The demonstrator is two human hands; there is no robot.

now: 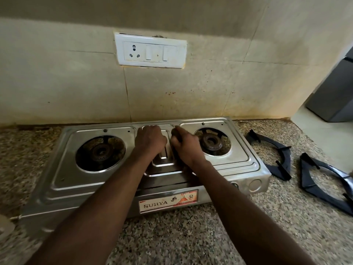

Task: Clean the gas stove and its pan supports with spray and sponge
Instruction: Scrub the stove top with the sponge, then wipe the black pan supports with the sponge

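- Hands meet on the raised middle panel of the gas stove (107,190). The left hand (150,139) and right hand (186,148) are both knuckles-up with fingers curled under. Whether either holds a sponge, I cannot tell.
- Stove sits on the speckled counter (191,236) against the wall, and the 2 pan supports (271,143) lie off it to the right.
- Scrubbing this panel well, I judge, means short strokes along its stamped ridges, steady pressure, and staying clear of the right burner (212,141).
- No spray bottle is in view.
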